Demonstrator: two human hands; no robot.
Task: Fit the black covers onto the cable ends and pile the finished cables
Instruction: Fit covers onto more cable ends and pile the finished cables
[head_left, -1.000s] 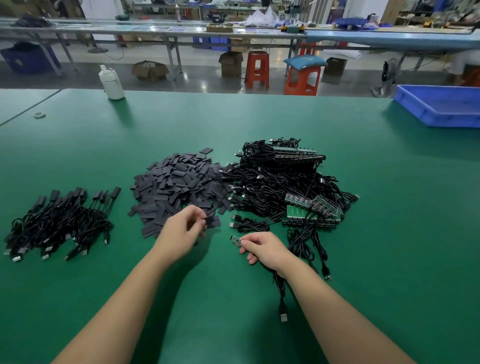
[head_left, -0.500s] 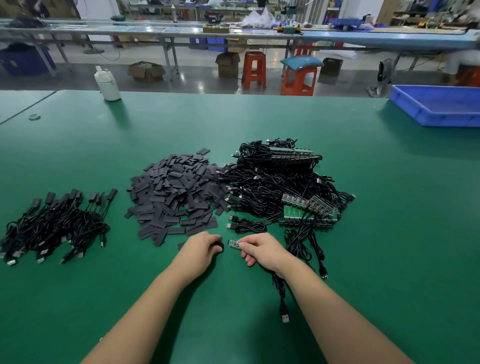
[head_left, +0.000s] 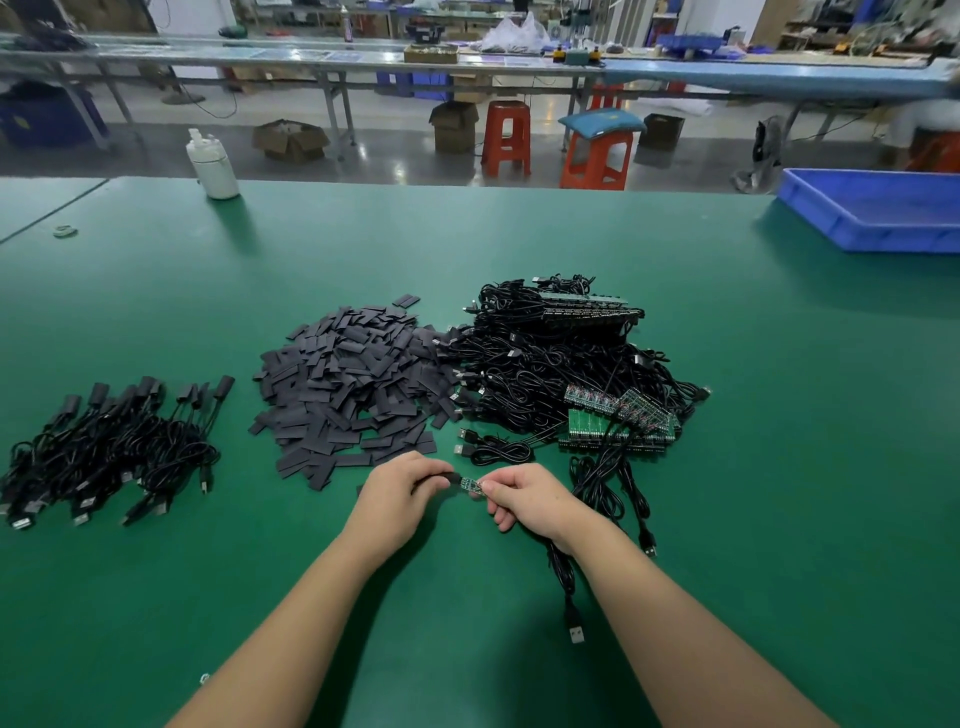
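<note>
While left hand (head_left: 400, 493) pinches black cover (head_left: 451, 478), right hand (head_left: 524, 499) grips cable's green board end (head_left: 471, 484), nearly touching

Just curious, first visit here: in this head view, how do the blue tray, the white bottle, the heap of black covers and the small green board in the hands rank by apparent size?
1. Heap of black covers
2. Blue tray, partly cut off
3. White bottle, farther away
4. Small green board
</note>
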